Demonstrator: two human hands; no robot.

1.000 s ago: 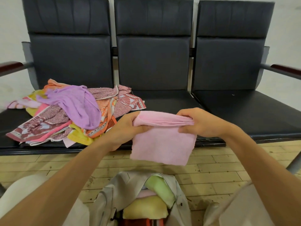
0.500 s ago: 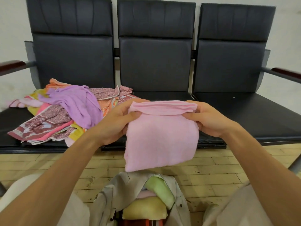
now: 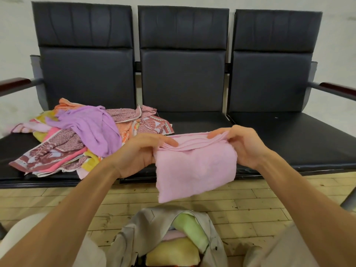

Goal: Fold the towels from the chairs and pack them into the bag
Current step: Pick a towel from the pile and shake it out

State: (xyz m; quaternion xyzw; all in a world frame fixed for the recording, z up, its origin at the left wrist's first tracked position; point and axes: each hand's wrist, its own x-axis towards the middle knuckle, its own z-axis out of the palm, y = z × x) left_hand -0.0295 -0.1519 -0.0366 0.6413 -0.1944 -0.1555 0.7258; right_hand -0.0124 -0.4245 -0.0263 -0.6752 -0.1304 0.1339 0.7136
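Folding step: our left hand (image 3: 140,151) and right hand (image 3: 244,147) each pinch top edge of folded pink terry towel (image 3: 194,170), held above open beige fabric bag (image 3: 146,224), near centre. Next, we judge: lower it in; multicoloured unfolded towel pile (image 3: 86,135) lies far left.

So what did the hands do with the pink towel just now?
The pink towel now hangs a bit lower and wider: the left hand and right hand drew slightly apart along its folded top edge. Neither let go. The towel pile on the chair seat and the bag below stayed put.
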